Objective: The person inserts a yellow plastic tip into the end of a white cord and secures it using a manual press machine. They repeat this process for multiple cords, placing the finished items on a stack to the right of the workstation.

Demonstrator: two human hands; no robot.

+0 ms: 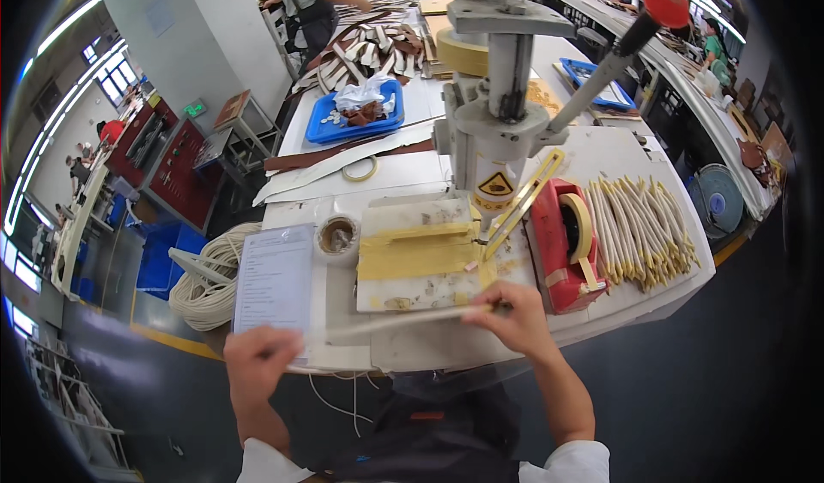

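Dark apron (472,427) nearest me, I have the right hand (513,317) pinching a pale cord (399,321) above the worktop (438,354), cannot tell whether the blurred left hand (256,358) grips its other end, and judge it best kept straight.

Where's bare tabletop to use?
Bare: the table behind the yellow-tipped cords, right of the press; a narrow strip between paper sheet and white block, held cord crossing its near end. Crowded: red tape dispenser, close beside the cords.

Strip lights (69,25) glow brightly, bending toward the rim.
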